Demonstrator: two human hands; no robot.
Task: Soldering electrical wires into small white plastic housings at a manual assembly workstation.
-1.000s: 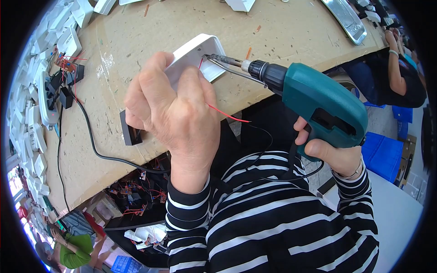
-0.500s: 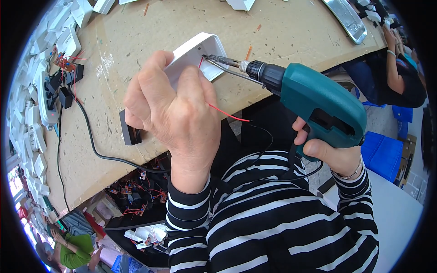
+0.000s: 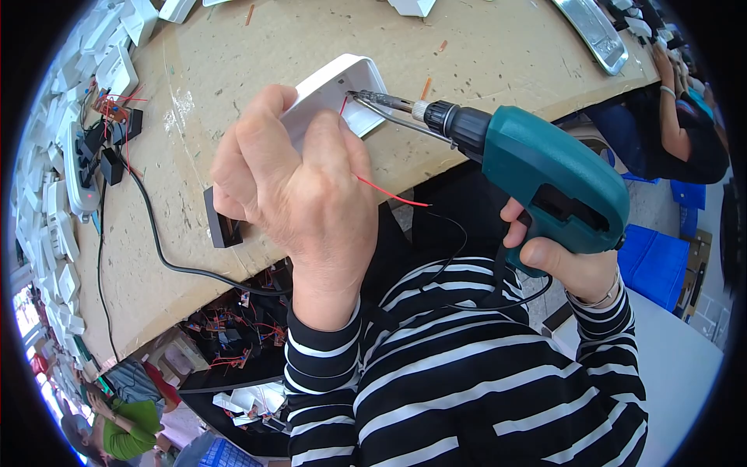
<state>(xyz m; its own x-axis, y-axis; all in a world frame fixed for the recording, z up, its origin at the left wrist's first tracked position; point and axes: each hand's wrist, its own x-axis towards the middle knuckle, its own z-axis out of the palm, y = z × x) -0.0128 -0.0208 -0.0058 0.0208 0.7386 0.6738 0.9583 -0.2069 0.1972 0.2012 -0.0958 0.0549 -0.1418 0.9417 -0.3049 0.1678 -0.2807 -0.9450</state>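
My left hand (image 3: pixel 311 191) is closed around a white plastic casing (image 3: pixel 369 76), tilted with its hollow side showing. A thin red wire (image 3: pixel 393 193) passes under its fingers, one end inside the casing and the other hanging loose below, beside a thin black wire (image 3: pixel 462 230). My right hand (image 3: pixel 572 263) grips the handle of a green soldering gun (image 3: pixel 556 159). The gun's dark tip reaches into the casing close to the red wire's end; whether they touch I cannot tell. By the left hand's little-finger side stands a small dark block (image 3: pixel 226 226) on the table.
White casings (image 3: pixel 58 156) pile up along the table's left side. A white power strip (image 3: pixel 82 175) with black plugs lies there, its black cable (image 3: pixel 156 245) crossing the table. A metal tray (image 3: pixel 591 35) lies far right. Below the edge, a bin holds wired parts (image 3: pixel 241 323). Other people sit nearby.
The soldering gun has shifted very slightly right, its tip still inside the casing. My left hand and the casing have barely moved.
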